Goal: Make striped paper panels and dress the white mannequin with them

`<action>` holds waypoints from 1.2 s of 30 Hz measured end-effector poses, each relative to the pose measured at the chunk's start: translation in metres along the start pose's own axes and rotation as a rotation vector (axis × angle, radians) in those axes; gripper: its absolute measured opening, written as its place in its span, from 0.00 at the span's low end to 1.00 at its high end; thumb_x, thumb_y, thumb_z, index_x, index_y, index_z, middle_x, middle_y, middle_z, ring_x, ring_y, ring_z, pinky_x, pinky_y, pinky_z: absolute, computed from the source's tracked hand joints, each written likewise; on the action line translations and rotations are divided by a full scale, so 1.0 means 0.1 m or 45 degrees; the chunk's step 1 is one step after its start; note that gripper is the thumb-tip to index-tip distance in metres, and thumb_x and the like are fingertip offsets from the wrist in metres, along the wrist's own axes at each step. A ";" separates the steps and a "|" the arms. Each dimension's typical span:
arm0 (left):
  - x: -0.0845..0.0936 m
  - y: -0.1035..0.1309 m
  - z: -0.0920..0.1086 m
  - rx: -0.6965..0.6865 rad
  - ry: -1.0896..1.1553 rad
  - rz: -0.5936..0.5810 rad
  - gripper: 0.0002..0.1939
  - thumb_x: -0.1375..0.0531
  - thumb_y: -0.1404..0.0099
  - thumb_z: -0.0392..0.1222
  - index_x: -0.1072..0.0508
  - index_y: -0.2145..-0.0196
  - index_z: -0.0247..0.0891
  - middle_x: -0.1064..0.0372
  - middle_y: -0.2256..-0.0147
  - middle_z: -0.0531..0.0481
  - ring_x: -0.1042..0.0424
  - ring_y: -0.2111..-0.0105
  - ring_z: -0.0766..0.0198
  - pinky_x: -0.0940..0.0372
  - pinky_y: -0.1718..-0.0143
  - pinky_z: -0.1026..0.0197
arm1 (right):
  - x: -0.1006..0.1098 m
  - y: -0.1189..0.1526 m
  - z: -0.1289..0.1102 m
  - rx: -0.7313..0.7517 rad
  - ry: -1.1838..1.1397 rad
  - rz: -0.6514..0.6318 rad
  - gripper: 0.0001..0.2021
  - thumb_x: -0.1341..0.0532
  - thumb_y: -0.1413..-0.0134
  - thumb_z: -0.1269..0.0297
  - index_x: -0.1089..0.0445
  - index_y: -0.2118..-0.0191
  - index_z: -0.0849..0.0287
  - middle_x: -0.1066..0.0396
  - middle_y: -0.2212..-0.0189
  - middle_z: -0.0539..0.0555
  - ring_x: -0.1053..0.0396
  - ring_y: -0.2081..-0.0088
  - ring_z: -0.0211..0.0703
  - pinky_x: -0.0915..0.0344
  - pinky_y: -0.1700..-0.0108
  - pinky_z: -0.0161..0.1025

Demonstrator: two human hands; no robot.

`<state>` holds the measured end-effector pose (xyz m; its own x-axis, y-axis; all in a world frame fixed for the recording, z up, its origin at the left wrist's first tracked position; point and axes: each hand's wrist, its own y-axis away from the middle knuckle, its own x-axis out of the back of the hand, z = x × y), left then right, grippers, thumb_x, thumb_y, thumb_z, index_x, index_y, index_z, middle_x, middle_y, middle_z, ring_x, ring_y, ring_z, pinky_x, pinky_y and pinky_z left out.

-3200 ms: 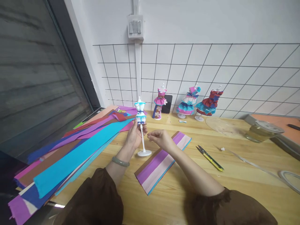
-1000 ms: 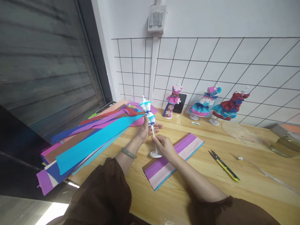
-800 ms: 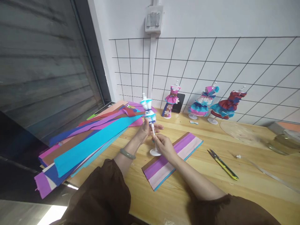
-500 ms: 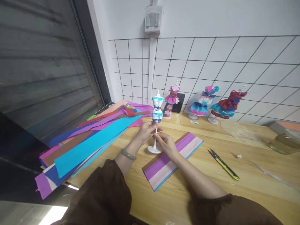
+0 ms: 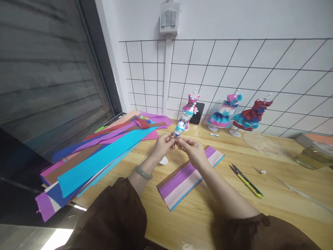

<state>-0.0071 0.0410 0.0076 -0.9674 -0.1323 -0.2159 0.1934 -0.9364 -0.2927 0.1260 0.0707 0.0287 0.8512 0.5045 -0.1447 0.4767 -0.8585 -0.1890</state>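
Note:
A small white mannequin (image 5: 182,122) wrapped in white, light blue and dark blue tilts to the right above the table. My left hand (image 5: 163,145) is closed round it at its lower end, with a green bangle on the wrist. The fingers of my right hand (image 5: 191,148) pinch at the same lower edge; what lies between them is too small to make out. The mannequin's round white base (image 5: 163,160) shows below my left hand. Beneath my right forearm lies a striped purple, pink, brown and blue paper piece (image 5: 179,184).
Long coloured paper strips (image 5: 104,152) are piled at the left. Three dressed mannequins, one of them red and blue (image 5: 253,114), stand along the wall beside a dark phone (image 5: 198,114). Snips (image 5: 246,181) lie right, near a tape roll (image 5: 309,159).
The mannequin has tipped from upright to leaning right, and its base has moved left. My right hand has shifted up to the mannequin's lower edge.

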 end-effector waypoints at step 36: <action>0.05 -0.01 -0.13 -0.078 -0.347 0.190 0.26 0.42 0.43 0.42 0.36 0.47 0.35 0.32 0.72 0.51 0.42 0.81 0.74 0.44 0.80 0.70 | 0.10 -0.07 0.06 -0.306 -0.248 0.009 0.13 0.29 0.69 0.61 0.27 0.73 0.60 0.28 0.78 0.52 0.31 0.75 0.36 0.32 0.68 0.34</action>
<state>-0.0097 0.0458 -0.0054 -0.9340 -0.3572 -0.0055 0.3384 -0.8797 -0.3341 0.1298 0.0825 0.0224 0.8078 0.4863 -0.3331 0.5287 -0.8477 0.0445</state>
